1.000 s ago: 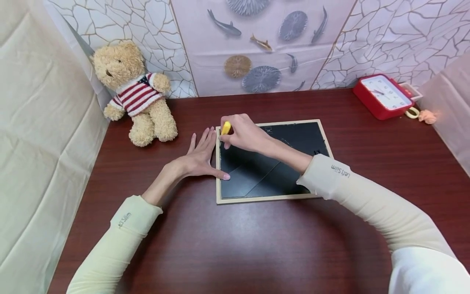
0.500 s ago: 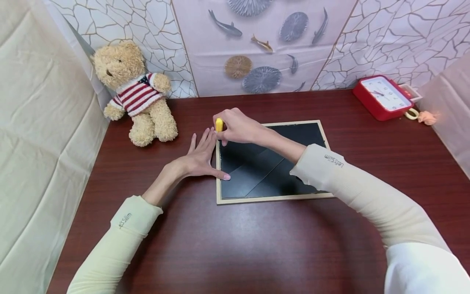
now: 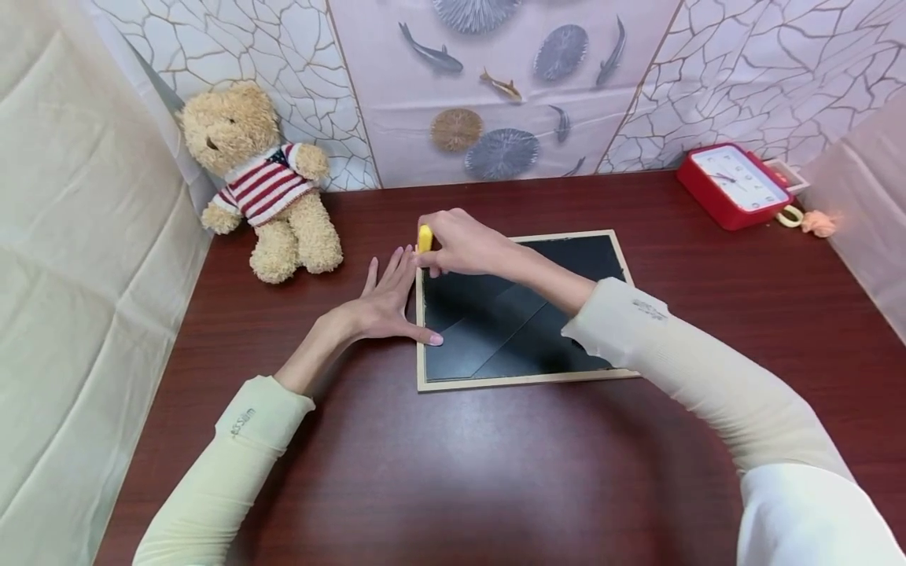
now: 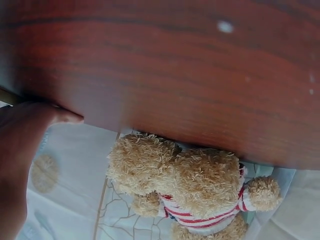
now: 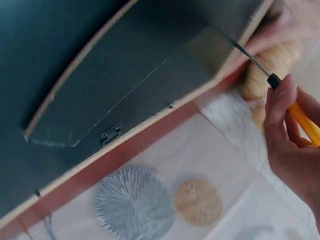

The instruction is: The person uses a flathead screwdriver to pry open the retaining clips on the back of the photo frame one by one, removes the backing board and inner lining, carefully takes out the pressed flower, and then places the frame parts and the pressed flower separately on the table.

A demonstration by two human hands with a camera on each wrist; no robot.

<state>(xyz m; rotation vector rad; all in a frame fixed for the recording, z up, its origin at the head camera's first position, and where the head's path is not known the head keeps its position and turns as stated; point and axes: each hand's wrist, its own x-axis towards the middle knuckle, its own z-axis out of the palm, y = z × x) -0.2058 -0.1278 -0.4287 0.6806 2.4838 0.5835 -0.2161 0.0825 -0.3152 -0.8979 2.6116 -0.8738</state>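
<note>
A picture frame (image 3: 524, 383) lies back side up on the table, its pale wooden rim around a black backing board (image 3: 470, 354). My left hand (image 3: 378, 310) spreads flat over the frame's left side, thumb on the board and fingertips near the upper left corner. Between thumb and fingers, my right hand (image 3: 463, 245) grips a screwdriver (image 5: 306, 122) by its yellow handle above that corner. The right wrist view shows its thin metal shaft (image 5: 257, 64) slanting to the inner edge of the rim; what the tip touches is unclear. A small hanger (image 5: 111, 135) sits on the backing.
A teddy bear (image 3: 265, 181) in a striped sweater leans against the back wall on the left. At the back right stands a red clock (image 3: 736, 185), with a small orange item (image 3: 819, 223) beside it. Brown table surface (image 3: 453, 464) lies in front of the frame.
My right hand has moved slightly left and away from me with the screwdriver, whose handle now stands more upright than a second ago. My left hand stays in place on the frame.
</note>
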